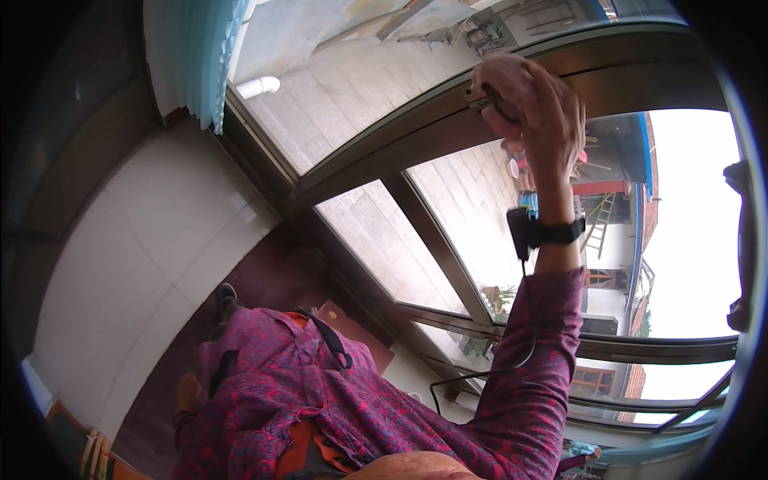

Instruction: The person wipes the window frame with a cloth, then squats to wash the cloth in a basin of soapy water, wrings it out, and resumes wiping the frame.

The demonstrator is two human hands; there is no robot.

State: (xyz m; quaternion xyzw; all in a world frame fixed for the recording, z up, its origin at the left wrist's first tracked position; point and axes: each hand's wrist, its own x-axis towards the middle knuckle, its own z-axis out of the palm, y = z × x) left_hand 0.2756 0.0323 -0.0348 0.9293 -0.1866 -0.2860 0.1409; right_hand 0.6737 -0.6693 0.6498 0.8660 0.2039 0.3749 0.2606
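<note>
My right hand (544,112) is raised to the brown metal frame (632,76) of a glazed door. Its fingers are curled round something pinkish (502,122) with a dark curved part beside it; what this is, I cannot make out. A small metal lock fitting (478,103) shows on the frame just left of the fingers. On the right wrist sits a black band (560,233) with a small box and a cable running down along the sleeve. Low at my left side hangs my left hand (189,392), dim and blurred, its fingers unclear, near my purple patterned garment (320,392).
Glass panes (384,232) show a paved yard with a ladder (598,224) and buildings outside. A light blue curtain (200,56) hangs at upper left. Pale floor tiles (152,232) and a dark red mat (268,268) lie below. Wooden sticks (96,456) stand at lower left.
</note>
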